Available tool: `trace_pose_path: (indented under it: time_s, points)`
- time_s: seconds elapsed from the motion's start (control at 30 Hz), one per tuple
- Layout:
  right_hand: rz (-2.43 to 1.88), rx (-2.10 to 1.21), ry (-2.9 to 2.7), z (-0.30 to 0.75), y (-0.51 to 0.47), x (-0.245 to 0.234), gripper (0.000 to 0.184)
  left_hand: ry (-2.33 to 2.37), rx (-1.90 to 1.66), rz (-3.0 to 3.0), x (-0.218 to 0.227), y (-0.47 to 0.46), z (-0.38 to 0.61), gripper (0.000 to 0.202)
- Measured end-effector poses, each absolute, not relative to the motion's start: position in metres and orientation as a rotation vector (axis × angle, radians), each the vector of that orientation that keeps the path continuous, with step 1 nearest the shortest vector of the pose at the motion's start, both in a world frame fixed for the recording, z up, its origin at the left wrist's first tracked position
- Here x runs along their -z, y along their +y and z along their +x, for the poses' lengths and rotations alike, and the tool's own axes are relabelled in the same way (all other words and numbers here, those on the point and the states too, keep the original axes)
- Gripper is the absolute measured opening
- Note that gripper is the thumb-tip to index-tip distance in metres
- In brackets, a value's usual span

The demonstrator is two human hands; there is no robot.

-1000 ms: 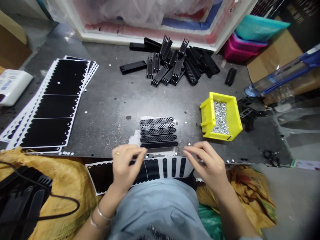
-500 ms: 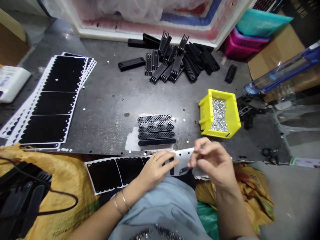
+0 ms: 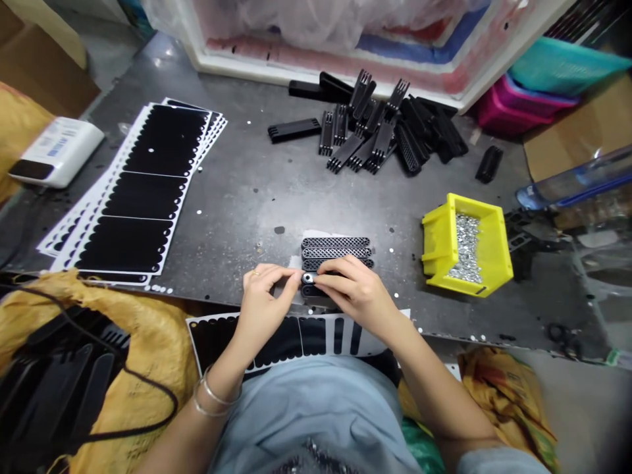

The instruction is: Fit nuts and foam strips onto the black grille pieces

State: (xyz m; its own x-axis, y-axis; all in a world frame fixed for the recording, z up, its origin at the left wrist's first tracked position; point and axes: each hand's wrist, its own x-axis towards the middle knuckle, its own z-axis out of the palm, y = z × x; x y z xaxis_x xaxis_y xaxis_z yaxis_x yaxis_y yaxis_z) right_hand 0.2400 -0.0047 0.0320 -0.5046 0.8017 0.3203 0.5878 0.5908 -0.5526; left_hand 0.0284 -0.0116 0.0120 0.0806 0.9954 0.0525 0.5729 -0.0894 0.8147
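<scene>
We found the left hand (image 3: 261, 299) and the right hand (image 3: 355, 289) drawn together above the grey metal tabletop (image 3: 232, 197), close to its near edge. Both grips were pressed together, their fingers pinching a black plastic strip (image 3: 304, 279) by its left end, where a small silver ring (image 3: 309, 278) showed between them. The strip lay in the near part of a row of black perforated plastic strips (image 3: 336, 243), set side by side on a scrap of white paper (image 3: 310, 234); the right hand hid most of its length.

Open tabletop lay to the left, between the hands and a stack of white sheets carrying scalloped black adhesive panels (image 3: 143, 191). A narrower open stretch separated the row from a yellow plastic bin (image 3: 439, 237) of small silver rings (image 3: 465, 250) on the right. Loose silver rings (image 3: 395, 250) dotted the surface. Farther out, a heap of black plastic comb-shaped parts (image 3: 375, 125) stood near the far edge. Another scalloped sheet (image 3: 276, 339) lay below the near edge, beneath the forearms.
</scene>
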Motion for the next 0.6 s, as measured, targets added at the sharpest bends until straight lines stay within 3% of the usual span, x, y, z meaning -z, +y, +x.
trace_pose_path:
  time_s: [0.23,0.4,0.6]
  points:
    - [-1.144,-0.551,-2.289,0.253,-0.007,-0.041,0.019,1.557,-0.792,1.664,-0.011,-0.003,0.032,0.014]
    - [-1.343,-0.756,-1.983,0.293,-0.017,-0.040,0.014,1.537,-0.790,1.651,-0.008,-0.001,0.029,0.012]
    - [-1.302,-0.770,-1.832,0.299,-0.019,-0.025,0.012,1.537,-0.793,1.684,-0.009,0.002,0.028,0.014]
